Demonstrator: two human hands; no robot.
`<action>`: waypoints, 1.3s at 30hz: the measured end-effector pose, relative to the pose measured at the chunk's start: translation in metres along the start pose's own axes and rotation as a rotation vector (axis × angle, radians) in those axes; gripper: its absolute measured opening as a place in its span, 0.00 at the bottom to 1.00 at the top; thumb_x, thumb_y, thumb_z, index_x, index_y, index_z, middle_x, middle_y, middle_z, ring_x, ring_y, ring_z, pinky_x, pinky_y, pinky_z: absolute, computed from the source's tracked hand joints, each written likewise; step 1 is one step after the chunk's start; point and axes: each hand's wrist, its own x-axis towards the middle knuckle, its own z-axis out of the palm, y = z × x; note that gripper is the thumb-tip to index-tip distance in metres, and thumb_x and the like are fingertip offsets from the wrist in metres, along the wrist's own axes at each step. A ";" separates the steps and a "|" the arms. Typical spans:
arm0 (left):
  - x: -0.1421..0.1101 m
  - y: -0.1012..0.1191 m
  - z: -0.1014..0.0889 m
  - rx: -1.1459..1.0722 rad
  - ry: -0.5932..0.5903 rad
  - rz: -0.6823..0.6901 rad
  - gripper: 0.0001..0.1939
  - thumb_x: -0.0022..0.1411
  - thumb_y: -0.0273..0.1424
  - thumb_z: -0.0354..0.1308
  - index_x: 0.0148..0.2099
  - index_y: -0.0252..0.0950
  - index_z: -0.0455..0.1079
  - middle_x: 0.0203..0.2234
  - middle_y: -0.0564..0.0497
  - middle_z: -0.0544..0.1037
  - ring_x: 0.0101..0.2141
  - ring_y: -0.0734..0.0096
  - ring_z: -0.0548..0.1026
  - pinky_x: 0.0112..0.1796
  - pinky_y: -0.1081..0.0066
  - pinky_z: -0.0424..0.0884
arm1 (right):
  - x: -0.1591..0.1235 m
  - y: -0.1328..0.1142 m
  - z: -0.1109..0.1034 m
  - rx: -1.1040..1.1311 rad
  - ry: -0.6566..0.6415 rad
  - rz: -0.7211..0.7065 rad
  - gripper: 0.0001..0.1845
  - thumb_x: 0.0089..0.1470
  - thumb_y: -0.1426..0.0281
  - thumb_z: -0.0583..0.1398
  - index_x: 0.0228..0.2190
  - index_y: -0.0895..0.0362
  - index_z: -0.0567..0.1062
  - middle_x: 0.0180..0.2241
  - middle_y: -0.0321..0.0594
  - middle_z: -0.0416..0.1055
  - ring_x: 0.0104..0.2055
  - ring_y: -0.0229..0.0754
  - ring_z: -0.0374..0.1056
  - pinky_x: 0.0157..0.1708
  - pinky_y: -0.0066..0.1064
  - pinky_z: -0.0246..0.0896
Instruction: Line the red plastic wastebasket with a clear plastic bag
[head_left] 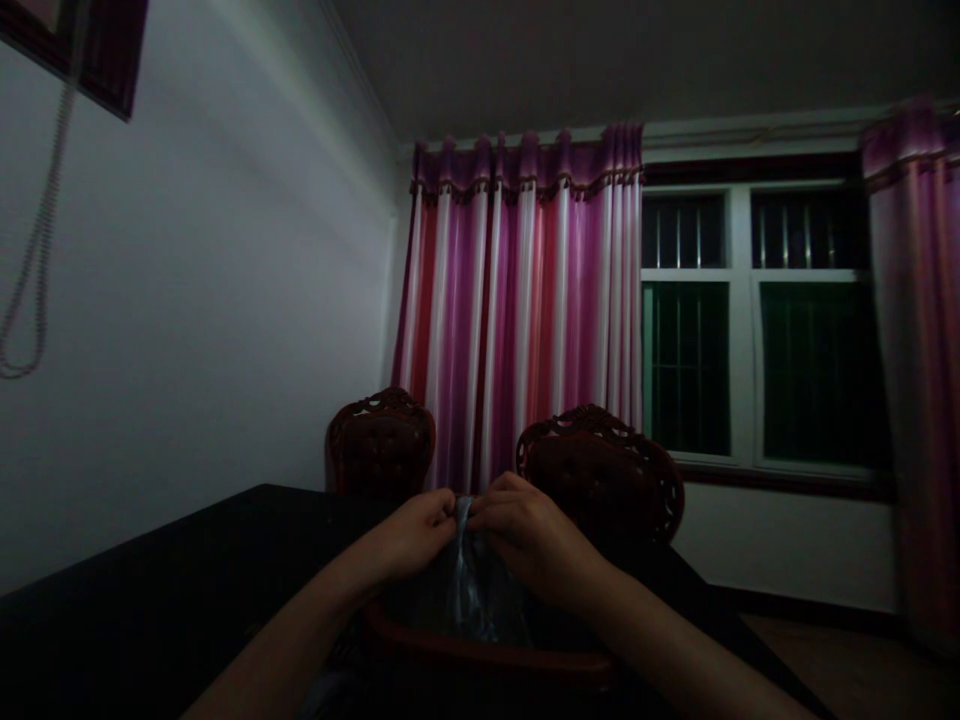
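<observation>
My left grip (420,532) and right grip (531,530), fingers closed, seem to pinch the clear plastic (470,590) between them at the dark bench (165,590), apparently gathering its top, which calls for steady, even tension.

Two bare forearms (300,625) angle inward toward the clear plastic (471,590). The left hand (415,532), fingers curled, pinches its upper left; the right hand (531,528), knuckles raised, pinches its upper right.
</observation>
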 end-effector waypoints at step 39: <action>-0.004 0.005 -0.002 0.029 0.004 0.048 0.06 0.55 0.34 0.49 0.29 0.38 0.59 0.24 0.57 0.60 0.26 0.73 0.58 0.28 0.71 0.55 | 0.000 -0.004 -0.004 -0.041 0.039 -0.007 0.14 0.50 0.84 0.57 0.33 0.55 0.77 0.34 0.37 0.75 0.39 0.41 0.63 0.42 0.33 0.58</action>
